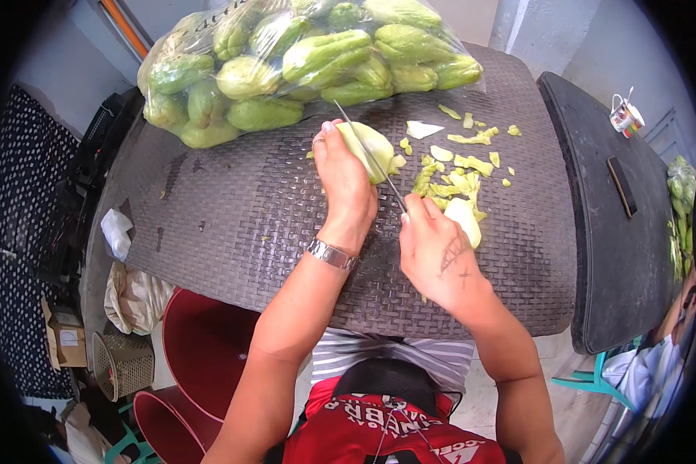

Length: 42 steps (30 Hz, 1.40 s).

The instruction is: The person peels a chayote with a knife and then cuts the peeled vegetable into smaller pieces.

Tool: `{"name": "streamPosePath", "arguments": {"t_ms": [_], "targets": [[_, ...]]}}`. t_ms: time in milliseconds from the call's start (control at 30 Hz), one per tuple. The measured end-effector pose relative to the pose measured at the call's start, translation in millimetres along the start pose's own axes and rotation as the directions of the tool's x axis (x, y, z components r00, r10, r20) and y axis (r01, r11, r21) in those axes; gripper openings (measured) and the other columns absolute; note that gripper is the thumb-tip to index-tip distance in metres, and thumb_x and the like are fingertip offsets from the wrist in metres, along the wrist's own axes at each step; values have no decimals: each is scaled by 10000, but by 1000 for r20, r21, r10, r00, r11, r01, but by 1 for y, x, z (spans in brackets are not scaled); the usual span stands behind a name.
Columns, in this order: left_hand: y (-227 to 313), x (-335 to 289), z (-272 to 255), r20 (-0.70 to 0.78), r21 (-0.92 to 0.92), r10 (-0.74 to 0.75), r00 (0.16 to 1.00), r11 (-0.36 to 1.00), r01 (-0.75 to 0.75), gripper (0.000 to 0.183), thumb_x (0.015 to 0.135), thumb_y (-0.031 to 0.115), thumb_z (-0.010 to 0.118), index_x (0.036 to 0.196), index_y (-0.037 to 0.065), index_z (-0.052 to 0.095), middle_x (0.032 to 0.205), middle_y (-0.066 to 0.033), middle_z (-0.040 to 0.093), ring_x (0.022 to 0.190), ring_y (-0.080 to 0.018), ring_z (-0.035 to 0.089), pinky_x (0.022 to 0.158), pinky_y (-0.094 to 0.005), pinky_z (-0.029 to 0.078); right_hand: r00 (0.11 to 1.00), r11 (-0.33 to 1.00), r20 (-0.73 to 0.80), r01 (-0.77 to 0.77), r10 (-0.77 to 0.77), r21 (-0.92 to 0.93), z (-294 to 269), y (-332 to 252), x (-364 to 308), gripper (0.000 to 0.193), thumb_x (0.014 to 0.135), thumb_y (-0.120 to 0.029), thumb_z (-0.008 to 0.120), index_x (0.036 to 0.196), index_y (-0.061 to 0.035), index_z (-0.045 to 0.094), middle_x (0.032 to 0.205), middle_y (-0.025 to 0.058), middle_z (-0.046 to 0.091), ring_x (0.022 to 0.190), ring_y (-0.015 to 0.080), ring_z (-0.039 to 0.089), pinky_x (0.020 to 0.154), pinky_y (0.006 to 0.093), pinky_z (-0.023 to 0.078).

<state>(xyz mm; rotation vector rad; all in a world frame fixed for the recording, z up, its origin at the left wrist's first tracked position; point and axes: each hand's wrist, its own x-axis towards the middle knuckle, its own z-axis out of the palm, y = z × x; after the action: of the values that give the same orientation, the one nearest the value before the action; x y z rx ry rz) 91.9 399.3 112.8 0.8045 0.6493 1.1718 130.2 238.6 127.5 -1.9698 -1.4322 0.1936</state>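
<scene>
My left hand [343,179] is closed around a partly peeled pale-green chayote [380,147], held above the woven-pattern table [263,255]. Closed on a knife, my right hand [441,251] hides most of its handle. The long thin knife blade [389,184] slants up and away, lying against the chayote's pale surface. Close to my right knuckles, a peeled chayote [462,221] rests on the table. Green and whitish peelings [460,182] are scattered beyond it. At the far side stands a large clear plastic bag [301,66] full of unpeeled chayotes.
A second, dark table [595,232] adjoins on the right, with a phone-like dark object [621,186] and a mug [626,117]. Red bins [201,340] and a woven basket [120,365] stand at lower left. Crumpled white plastic [117,233] lies near the table's left edge.
</scene>
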Motion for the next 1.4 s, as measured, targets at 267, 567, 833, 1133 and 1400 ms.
{"name": "streamPosePath", "arguments": {"t_ms": [267, 567, 833, 1133, 1400], "targets": [[0, -8, 8, -53, 117, 55, 997, 992, -49, 368, 1119, 381, 385, 1252, 46, 459, 1022, -89, 564, 871, -163, 597, 732, -349, 549, 994, 992, 89, -59, 68, -107, 4, 0, 0, 220, 953, -113, 563, 1132, -32, 462, 1012, 240, 594, 804, 498, 664, 727, 589, 536], [-7, 21, -17, -43, -107, -143, 989, 985, 138, 431, 1115, 392, 359, 1174, 26, 577, 1047, -114, 665, 951, -246, 666, 864, -409, 567, 833, 669, 453, -535, 316, 516, -30, -4, 15, 179, 999, -141, 563, 1047, 29, 533, 668, 143, 612, 578, 269, 652, 570, 442, 532], [17, 11, -5, 285, -328, -568, 772, 699, 635, 611, 1016, 527, 452, 1166, -58, 547, 1104, -182, 677, 988, -285, 686, 922, -442, 554, 912, 744, 236, -411, 336, 527, -45, 5, 19, 192, 997, -132, 602, 1094, 29, 568, 719, 70, 625, 480, 114, 579, 452, 300, 463], [6, 16, -11, 117, -138, -365, 924, 915, 379, 460, 1020, 460, 518, 1137, 15, 532, 1016, -114, 651, 918, -259, 670, 865, -426, 560, 937, 819, 220, -346, 273, 457, -44, 11, 18, 153, 1010, -105, 584, 1113, 9, 584, 722, 66, 632, 460, 97, 543, 422, 282, 409], [6, 15, -7, -50, -127, -228, 972, 967, 220, 469, 1022, 453, 571, 1187, 18, 507, 991, -92, 595, 903, -226, 646, 797, -403, 568, 959, 924, 98, -283, 266, 257, -40, 8, 15, 141, 968, -131, 598, 1059, -25, 578, 699, 223, 633, 652, 393, 674, 617, 466, 496]]}}
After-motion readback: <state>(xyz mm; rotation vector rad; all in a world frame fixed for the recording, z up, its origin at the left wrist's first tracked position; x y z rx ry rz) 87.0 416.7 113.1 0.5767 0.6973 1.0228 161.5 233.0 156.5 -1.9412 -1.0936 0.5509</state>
